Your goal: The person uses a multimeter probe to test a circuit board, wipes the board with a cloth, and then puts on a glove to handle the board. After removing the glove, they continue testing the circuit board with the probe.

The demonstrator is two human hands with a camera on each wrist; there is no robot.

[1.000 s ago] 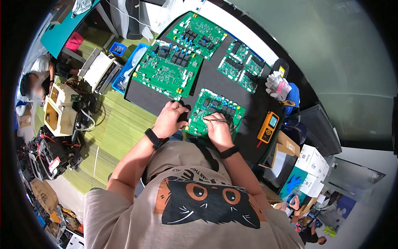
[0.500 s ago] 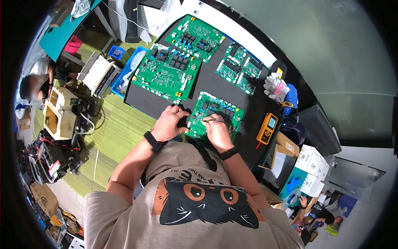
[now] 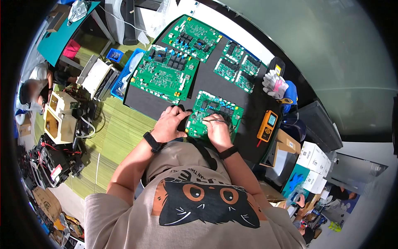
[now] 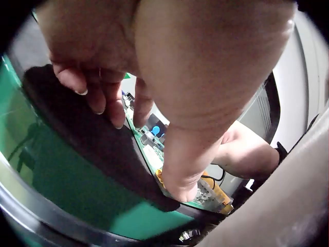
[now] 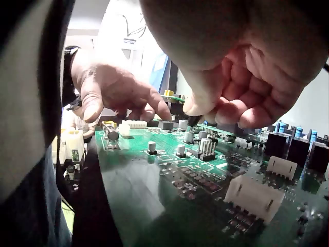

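Observation:
A green circuit board [image 3: 201, 128] with black relays and blue parts lies at the near edge of the dark-topped table. My right hand [image 3: 218, 132] pinches slim dark tweezers [image 3: 216, 120] over it. In the right wrist view, the tweezers' tip [image 5: 194, 121] meets the top of a small cylindrical capacitor [image 5: 188, 137]. At the board's left side is my left hand [image 3: 167, 125], index finger reaching its edge and thumb at the near corner. The left wrist view shows that thumb [image 4: 181, 180] pressed to the corner by a yellow part, the other fingers extended.
Larger green boards [image 3: 163, 74] lie at the far left of the table, smaller boards [image 3: 234, 68] farther right. A yellow handheld meter [image 3: 268, 125], gloves [image 3: 274, 84] and a blue tool [image 3: 291, 94] are on the right. A blue basket [image 3: 119, 85] stands beyond the left edge.
My left index finger has straightened toward the board's edge, and its thumb has spread lower. The right hand stays over the same part of the board with the tweezers.

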